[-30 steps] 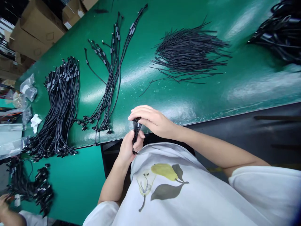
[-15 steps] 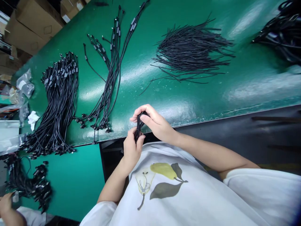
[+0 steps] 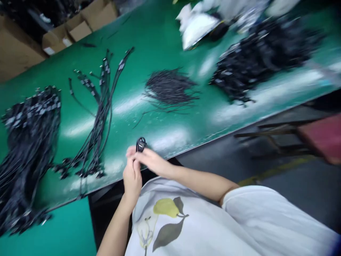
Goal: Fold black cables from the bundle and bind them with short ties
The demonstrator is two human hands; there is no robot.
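The left hand (image 3: pixel 132 177) is curled in, its fingers seemingly closed round the lower end of a coiled black cable (image 3: pixel 141 143); the right hand (image 3: pixel 153 160) has its bent fingers lapped over the left's fingertips and against the coil, and blur hides whether it pinches too. The cable's looped top stands out just beyond both hands. It should be light, bendy and springy, smooth enough to slide a little and apt to spread if let loose, so the safest hold is likely round the gathered middle, away from any plug ends. Just under the hands runs the near edge of the green table (image 3: pixel 122 153), with the shirt (image 3: pixel 213 220) close behind it, leaving little room to draw back. Beyond the hands, the tabletop offers space as far as a pile of thin black strips (image 3: pixel 170 87). Left of the hands lie loose cables (image 3: pixel 102 110), then a thick bundle (image 3: pixel 34 135) farther out; well to the right is a dark heap (image 3: pixel 247 64), blurred. Farthest off, ahead and left, sit cardboard boxes (image 3: pixel 20 46).
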